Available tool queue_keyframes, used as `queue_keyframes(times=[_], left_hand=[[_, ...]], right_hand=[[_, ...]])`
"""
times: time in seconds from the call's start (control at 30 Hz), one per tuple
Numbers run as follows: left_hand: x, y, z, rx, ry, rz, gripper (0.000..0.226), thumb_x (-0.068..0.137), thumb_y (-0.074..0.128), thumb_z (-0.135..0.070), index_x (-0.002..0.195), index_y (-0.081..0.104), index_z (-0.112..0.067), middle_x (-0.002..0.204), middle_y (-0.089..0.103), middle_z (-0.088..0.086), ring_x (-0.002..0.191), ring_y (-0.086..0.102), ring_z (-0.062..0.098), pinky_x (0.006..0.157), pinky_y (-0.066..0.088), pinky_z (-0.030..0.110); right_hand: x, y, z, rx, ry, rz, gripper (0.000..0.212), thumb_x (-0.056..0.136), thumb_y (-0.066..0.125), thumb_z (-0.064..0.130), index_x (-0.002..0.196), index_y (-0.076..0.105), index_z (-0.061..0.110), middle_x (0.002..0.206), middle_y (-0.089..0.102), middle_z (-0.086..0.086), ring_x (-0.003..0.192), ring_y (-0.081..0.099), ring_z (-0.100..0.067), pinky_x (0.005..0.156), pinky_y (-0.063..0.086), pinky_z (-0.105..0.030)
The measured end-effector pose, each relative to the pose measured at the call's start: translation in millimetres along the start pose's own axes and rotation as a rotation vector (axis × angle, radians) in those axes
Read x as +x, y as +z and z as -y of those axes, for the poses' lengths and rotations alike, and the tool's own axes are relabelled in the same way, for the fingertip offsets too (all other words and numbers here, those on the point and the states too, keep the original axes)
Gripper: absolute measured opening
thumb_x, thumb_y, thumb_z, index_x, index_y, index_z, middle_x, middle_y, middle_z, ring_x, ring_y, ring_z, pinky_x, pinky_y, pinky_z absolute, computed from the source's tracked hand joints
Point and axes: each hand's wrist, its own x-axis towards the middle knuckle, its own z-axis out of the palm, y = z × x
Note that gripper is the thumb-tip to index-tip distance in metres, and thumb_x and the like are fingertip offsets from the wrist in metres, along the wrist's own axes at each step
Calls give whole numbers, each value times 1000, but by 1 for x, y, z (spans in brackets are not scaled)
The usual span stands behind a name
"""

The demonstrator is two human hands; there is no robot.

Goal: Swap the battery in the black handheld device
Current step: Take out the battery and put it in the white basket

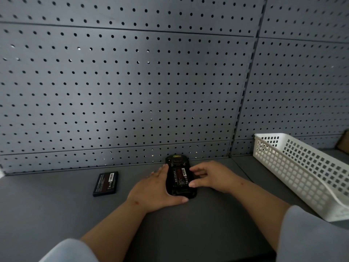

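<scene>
The black handheld device (177, 162) lies face down on the grey shelf near the pegboard wall, its back open. A black battery (180, 176) with a red label sits in its compartment. My left hand (154, 190) rests flat against the device's left side, thumb curled along its near end. My right hand (211, 176) touches the right side, fingertips on the battery's edge. A second black battery (106, 184) lies loose on the shelf to the left, apart from both hands.
A white perforated plastic basket (302, 173) stands on the right of the shelf. The grey pegboard wall (132, 82) rises directly behind the device. A brown object (344, 142) shows at the far right edge.
</scene>
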Motion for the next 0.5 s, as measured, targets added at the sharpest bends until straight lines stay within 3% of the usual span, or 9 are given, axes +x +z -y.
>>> queue_keyframes(times=[0.13,0.23,0.33,0.5], left_hand=[[1,0,1,10,16,3,116,63,55,-76,146,-7,-23,159,5,-2,145,10,20,116,15,34],[0,0,1,14,25,-6,115,64,55,-75,146,-6,-23,159,6,-3,145,11,18,116,15,33],[1,1,1,14,22,-16,115,64,55,-76,147,-5,-22,159,6,-3,145,11,18,116,16,33],[1,2,2,6,19,-24,116,62,55,-77,147,-3,-21,159,8,-3,145,13,18,116,18,33]], right_hand=[[-3,0,3,-177,-67,36,67,79,69,32,137,41,14,139,52,-11,126,51,-16,108,40,-32],[-8,0,7,-377,-145,21,57,86,58,37,135,43,14,136,54,-10,123,53,-19,104,42,-35],[-11,4,9,-512,-163,-17,52,91,48,38,137,40,15,137,52,-9,123,50,-21,102,41,-31],[-17,15,12,-385,-220,-250,40,94,45,30,131,50,14,131,59,-7,119,54,-19,97,38,-23]])
